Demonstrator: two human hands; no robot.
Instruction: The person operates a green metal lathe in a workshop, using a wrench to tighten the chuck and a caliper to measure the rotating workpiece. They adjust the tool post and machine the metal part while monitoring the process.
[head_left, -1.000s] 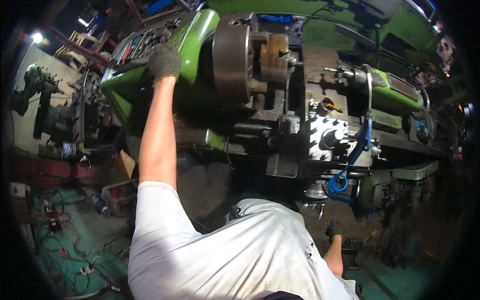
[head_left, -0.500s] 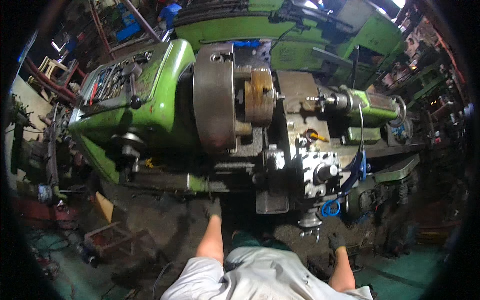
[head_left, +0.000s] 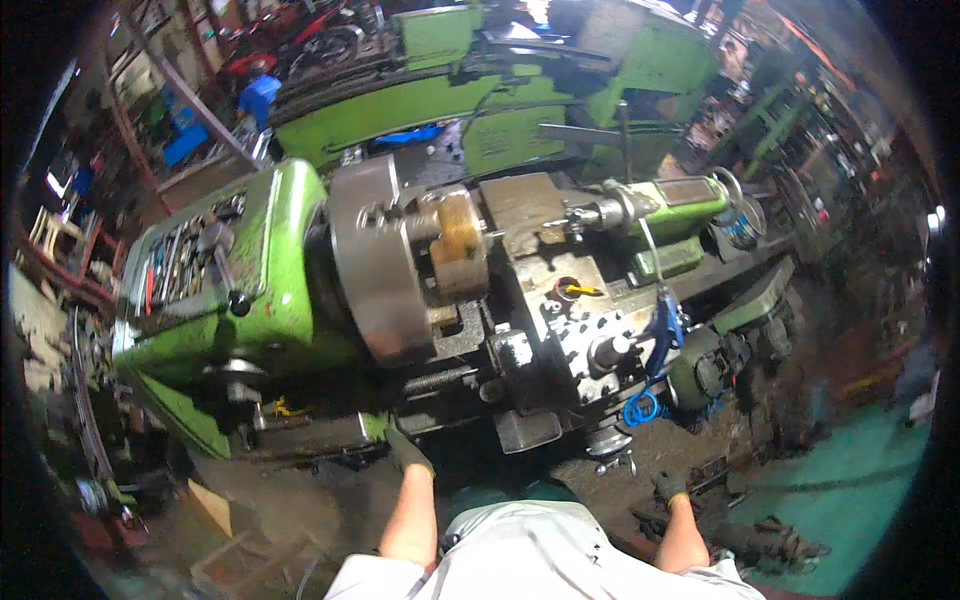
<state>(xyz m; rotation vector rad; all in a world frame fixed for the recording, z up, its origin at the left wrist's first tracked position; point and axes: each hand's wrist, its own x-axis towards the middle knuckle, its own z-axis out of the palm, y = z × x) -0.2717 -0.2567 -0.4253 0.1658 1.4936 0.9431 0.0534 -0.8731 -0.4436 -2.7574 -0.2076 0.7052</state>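
In a dark work glove, my left hand [head_left: 410, 452] reaches the front lower edge of a green lathe [head_left: 285, 290], by the end of a green block. Its fingers are too dark to show whether they grip a lever there. My right hand [head_left: 671, 487], also gloved, hangs low to the right with loosely spread fingers and nothing in it. The handwheel [head_left: 608, 442] of the carriage is nearest to it. Above my left hand, the large steel chuck [head_left: 372, 260] looks smeared and holds a brownish round workpiece [head_left: 459, 242].
Hand tools [head_left: 180, 260] lie on the headstock. A tool post [head_left: 608, 352], a blue air gun [head_left: 664, 335] with coiled hose and a yellow-handled brush [head_left: 580, 290] are on the carriage. The tailstock [head_left: 680, 200] stands right. Another green machine [head_left: 400, 105] stands behind.
The view has tilted and shifted, so the lathe sits lower and further left. My left hand has come up against the lathe's front edge. The chuck's slot and jaws show at a different angle.
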